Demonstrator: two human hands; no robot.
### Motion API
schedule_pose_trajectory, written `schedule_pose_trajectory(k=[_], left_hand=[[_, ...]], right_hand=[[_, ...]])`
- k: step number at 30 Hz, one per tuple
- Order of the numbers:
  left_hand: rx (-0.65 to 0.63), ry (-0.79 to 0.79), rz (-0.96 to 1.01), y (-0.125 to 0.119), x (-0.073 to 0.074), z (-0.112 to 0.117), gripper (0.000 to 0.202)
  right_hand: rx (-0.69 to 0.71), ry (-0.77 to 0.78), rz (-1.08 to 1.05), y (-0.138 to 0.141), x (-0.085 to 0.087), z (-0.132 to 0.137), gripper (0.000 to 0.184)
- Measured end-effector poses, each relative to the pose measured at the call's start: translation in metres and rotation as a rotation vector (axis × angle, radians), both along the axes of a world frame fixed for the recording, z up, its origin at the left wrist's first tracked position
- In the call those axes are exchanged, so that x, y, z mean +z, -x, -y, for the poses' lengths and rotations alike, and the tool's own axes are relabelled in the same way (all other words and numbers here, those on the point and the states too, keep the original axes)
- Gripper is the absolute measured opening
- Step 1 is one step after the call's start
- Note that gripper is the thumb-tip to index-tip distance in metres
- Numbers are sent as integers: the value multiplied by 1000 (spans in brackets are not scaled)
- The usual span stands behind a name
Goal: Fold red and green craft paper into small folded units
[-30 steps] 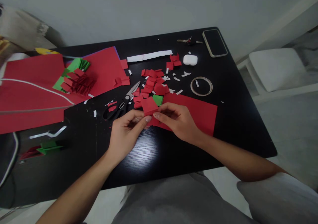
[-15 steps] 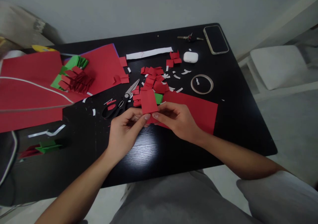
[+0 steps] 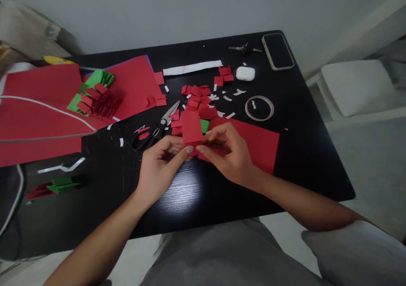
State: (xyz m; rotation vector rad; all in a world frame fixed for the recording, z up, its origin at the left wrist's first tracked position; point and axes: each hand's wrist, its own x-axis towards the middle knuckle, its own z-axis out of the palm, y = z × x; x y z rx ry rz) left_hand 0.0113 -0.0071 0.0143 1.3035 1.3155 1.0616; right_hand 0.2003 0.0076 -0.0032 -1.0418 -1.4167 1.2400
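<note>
Both hands pinch a folded piece of red paper (image 3: 192, 127) along its near edge. My left hand (image 3: 163, 157) grips its left corner between thumb and fingers. At the right corner, my right hand (image 3: 230, 150) is closed in the same way, its thumb tip close to the left one. Beyond the paper lies a heap of small red paper pieces (image 3: 197, 97), with a green folded piece (image 3: 204, 125) beside it. Black-handled scissors (image 3: 156, 130) rest left of the heap, blades pointing away. A large red sheet (image 3: 256, 144) lies partly under my right hand.
To the left are large red sheets (image 3: 41, 108), bundles of folded red (image 3: 98, 102) and green paper (image 3: 101, 78), and a white cable (image 3: 47, 101). A tape roll (image 3: 273, 108), white case (image 3: 245, 73), phone (image 3: 278, 51) and keys (image 3: 244, 48) lie to the right. White scraps are scattered about.
The near edge of the red paper now shows a thicker fold above my thumbs. My right hand's fingers have risen slightly. The whole view has shifted a little.
</note>
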Motion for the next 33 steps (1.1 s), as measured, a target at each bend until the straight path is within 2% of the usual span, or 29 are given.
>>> schedule_pose_trajectory(k=[3, 5, 8, 11, 13, 16, 20, 26, 33], left_hand=[[31, -65, 89, -1, -4, 1, 27], [54, -142, 84, 0, -7, 2, 34], [51, -305, -51, 4, -10, 5, 34], [5, -450, -261, 9, -9, 6, 24], [-49, -491, -361, 11, -7, 5, 18], [-77, -480, -395, 11, -4, 5, 17], [-29, -432, -371, 10, -5, 5, 12], [17, -365, -370, 7, -5, 6, 7], [21, -340, -323, 5, -4, 5, 4]], right_hand=[[22, -113, 92, -2, 1, 1, 8], [51, -98, 89, -2, 2, 1, 10], [71, -29, 42, -3, 4, 0, 20], [82, 14, 26, -4, 4, -1, 17], [78, 24, 16, -4, 3, -2, 15], [68, 9, 17, -4, 2, -2, 14], [48, -8, 24, -3, 3, -2, 12], [44, 75, -6, -1, 3, -1, 13], [46, 89, -26, 0, 4, 0, 12]])
